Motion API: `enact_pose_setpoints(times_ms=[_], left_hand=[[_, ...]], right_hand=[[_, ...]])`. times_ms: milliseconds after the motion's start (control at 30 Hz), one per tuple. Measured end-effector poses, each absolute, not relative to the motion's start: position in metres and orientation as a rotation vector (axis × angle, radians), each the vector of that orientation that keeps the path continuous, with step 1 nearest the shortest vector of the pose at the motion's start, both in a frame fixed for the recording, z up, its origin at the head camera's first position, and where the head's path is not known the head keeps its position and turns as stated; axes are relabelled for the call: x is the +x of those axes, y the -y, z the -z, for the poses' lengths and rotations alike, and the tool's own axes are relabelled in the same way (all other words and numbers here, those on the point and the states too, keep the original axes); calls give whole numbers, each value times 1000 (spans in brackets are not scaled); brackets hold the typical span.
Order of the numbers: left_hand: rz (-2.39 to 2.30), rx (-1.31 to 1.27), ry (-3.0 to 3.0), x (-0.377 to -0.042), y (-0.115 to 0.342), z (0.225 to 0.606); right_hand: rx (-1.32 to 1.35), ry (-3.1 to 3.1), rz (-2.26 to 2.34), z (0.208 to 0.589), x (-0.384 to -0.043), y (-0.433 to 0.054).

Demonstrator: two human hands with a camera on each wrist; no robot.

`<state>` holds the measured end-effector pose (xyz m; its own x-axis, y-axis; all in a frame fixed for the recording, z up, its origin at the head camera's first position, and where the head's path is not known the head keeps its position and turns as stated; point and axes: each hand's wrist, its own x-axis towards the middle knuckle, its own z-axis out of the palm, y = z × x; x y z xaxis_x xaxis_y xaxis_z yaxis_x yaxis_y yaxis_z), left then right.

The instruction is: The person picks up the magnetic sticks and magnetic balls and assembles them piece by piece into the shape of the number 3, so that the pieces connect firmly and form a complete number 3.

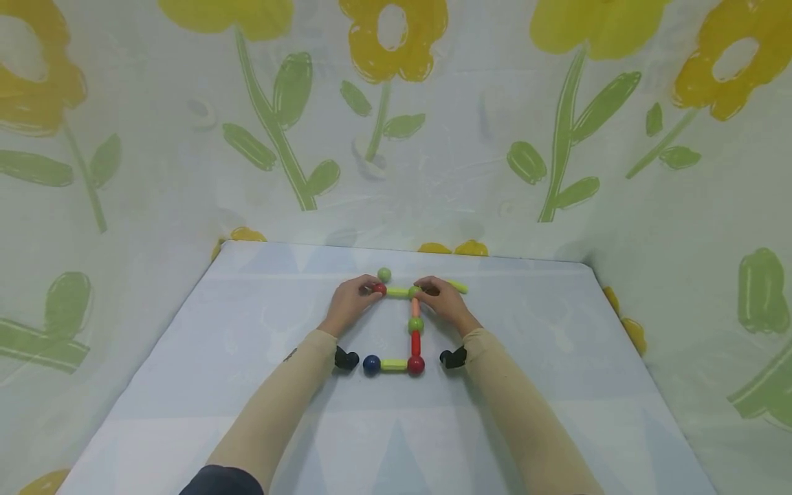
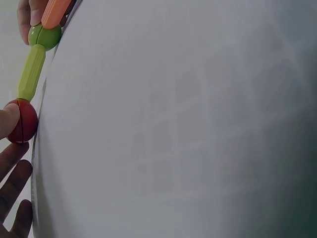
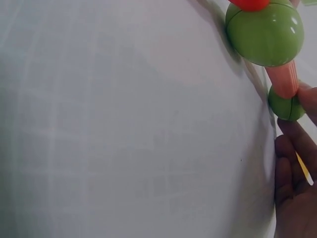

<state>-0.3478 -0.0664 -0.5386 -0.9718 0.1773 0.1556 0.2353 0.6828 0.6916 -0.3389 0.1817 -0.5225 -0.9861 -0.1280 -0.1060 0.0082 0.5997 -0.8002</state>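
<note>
On the table lies a chain of toy balls and rods, open on its left side. My left hand (image 1: 348,304) pinches the red ball (image 2: 28,125) at its upper left end. From there a yellow-green rod (image 1: 398,293) runs to a green corner ball (image 3: 286,106), which my right hand (image 1: 452,304) grips between thumb and fingers. Below that corner come a salmon rod (image 1: 416,308), a second green ball (image 3: 265,34), a red rod (image 1: 416,342) and another red ball (image 1: 416,365). A lower yellow-green rod (image 1: 393,365) joins it to a dark blue ball (image 1: 372,365).
A loose pale green ball (image 1: 384,275) sits just behind the chain, near the left fingers. Behind the right hand lies a loose yellow-green rod (image 1: 459,286). The white table (image 1: 526,295) meets a flower-printed curtain (image 1: 445,172) at the back and sides.
</note>
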Motion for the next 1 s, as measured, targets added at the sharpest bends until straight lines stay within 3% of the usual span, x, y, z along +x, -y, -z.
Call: enact_pose_setpoints(times_ms=[1000], left_hand=[[1289, -347, 2785, -345, 69, 535]], right_hand=[[-81, -2713, 1389, 523, -330, -192]])
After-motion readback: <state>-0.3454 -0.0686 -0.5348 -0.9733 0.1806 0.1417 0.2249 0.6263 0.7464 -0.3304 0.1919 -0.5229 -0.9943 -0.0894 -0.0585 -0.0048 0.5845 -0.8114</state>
